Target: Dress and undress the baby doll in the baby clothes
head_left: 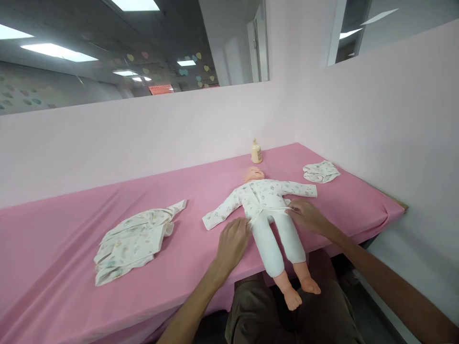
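A baby doll [278,239] lies on its back, head toward the wall and bare feet over the table's near edge. It wears a white printed wrap shirt [267,191] with long sleeves spread to both sides. Thin white cloth ties [274,209] cross at the shirt's waist. My left hand [233,241] is closed at the doll's hip on the left, pinching one tie end. On the other side, my right hand [306,215] pinches the opposite tie end. Both ties look stretched out between my hands.
A folded printed baby garment [134,241] lies on the left of the pink-covered table [201,191]. Another bundled printed cloth [321,172] lies at the far right. Behind the doll's head stands a cream pump bottle [256,153]. White walls rise behind and on the right.
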`<action>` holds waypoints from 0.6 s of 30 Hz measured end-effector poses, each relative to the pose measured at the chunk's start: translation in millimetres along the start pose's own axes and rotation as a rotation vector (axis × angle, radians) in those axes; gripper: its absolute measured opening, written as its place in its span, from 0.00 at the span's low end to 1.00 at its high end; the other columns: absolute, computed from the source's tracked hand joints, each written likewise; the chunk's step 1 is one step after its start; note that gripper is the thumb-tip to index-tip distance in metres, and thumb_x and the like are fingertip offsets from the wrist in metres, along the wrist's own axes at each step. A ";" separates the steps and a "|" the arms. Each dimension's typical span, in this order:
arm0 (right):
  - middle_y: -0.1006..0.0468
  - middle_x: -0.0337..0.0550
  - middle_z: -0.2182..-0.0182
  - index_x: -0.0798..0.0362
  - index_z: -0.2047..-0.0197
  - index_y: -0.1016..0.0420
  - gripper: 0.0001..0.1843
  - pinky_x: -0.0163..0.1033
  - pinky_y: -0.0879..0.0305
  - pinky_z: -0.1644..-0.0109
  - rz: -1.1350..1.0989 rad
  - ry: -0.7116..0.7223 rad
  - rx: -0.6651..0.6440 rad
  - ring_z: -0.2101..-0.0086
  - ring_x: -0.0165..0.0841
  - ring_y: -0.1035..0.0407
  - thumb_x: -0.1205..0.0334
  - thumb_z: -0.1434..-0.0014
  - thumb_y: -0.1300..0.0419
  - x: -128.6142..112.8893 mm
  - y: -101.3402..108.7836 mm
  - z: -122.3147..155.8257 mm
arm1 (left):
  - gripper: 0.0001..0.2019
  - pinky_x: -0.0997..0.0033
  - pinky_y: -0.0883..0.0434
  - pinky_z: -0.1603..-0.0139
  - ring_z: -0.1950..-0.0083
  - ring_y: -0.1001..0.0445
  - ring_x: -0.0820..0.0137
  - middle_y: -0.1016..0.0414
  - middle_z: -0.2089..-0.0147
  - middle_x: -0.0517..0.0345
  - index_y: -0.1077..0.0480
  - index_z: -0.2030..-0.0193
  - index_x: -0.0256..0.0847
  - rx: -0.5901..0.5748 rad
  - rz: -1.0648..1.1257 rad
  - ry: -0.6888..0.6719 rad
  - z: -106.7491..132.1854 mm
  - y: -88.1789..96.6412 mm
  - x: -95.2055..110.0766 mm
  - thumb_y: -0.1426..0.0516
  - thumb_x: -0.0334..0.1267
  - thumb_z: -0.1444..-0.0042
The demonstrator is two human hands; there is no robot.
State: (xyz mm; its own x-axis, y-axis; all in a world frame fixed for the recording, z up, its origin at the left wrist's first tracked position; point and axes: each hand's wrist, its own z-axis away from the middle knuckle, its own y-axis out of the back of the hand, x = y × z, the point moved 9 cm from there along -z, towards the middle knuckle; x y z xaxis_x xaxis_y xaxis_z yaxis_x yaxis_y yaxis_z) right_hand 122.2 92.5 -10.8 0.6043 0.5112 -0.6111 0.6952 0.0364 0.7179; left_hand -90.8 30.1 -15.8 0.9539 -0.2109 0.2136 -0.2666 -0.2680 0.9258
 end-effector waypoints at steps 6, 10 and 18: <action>0.36 0.34 0.77 0.52 0.75 0.33 0.14 0.36 0.48 0.70 -0.141 -0.082 -0.044 0.75 0.29 0.43 0.54 0.42 0.46 22.0 16.1 -54.2 | 0.13 0.65 0.38 0.61 0.59 0.30 0.62 0.27 0.59 0.51 0.36 0.62 0.40 -0.009 -0.058 0.068 -61.4 18.4 -34.7 0.59 0.36 0.34; 0.40 0.32 0.80 0.52 0.77 0.38 0.14 0.35 0.51 0.72 -0.224 -0.169 0.041 0.77 0.27 0.47 0.55 0.45 0.45 41.4 7.7 -95.7 | 0.12 0.66 0.38 0.60 0.58 0.30 0.63 0.27 0.58 0.51 0.38 0.65 0.41 -0.101 0.031 0.058 -98.9 2.4 -41.1 0.59 0.37 0.35; 0.27 0.39 0.69 0.53 0.65 0.27 0.10 0.36 0.39 0.60 -0.164 -0.105 0.211 0.66 0.32 0.34 0.56 0.43 0.45 51.3 -16.6 -100.1 | 0.09 0.69 0.36 0.65 0.64 0.31 0.66 0.28 0.64 0.56 0.37 0.57 0.41 -0.071 0.259 0.248 -68.8 -15.5 -56.4 0.53 0.41 0.40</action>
State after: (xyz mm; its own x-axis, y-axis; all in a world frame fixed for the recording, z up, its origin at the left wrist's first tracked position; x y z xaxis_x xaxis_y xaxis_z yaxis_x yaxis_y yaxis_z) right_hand 102.7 204.1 -20.7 0.5066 0.4213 -0.7522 0.8458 -0.0737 0.5284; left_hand -130.9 110.9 -20.7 0.8627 -0.0260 0.5050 -0.5018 -0.1676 0.8486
